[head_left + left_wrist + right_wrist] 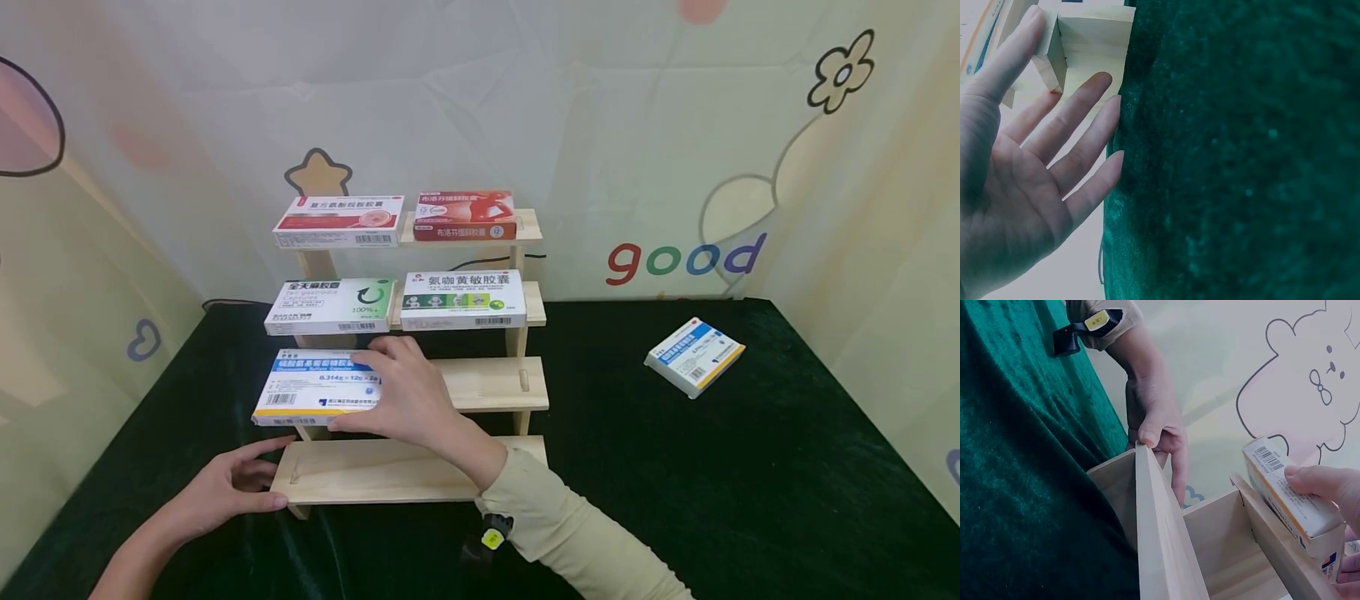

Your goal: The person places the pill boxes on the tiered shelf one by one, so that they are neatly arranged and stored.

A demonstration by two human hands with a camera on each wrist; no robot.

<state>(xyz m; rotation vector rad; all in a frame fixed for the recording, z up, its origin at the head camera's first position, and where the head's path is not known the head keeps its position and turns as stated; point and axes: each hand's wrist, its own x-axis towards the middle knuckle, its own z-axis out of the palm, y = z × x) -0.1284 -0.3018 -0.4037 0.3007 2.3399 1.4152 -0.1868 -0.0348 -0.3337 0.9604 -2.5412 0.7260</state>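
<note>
My right hand (408, 392) grips a white and blue medicine box (315, 387) with a yellow stripe, thumb at its front edge and fingers over the back. That box lies at the left of the third tier down on a stepped wooden stand (495, 383). In the right wrist view, the thumb presses the barcode side of the box (1279, 487). Lower down, my left hand (225, 492) holds the left end of the bottom shelf (405, 471) between thumb and index finger. The left wrist view shows the other fingers (1094, 134) stretched out beside the wood.
A red-banded box (341, 221) and a red box (465, 215) lie on the top tier. Below them are a green and white box (330, 307) and a white box with a green band (463, 300). Another blue and white box (693, 357) lies on the dark green cloth (637, 467).
</note>
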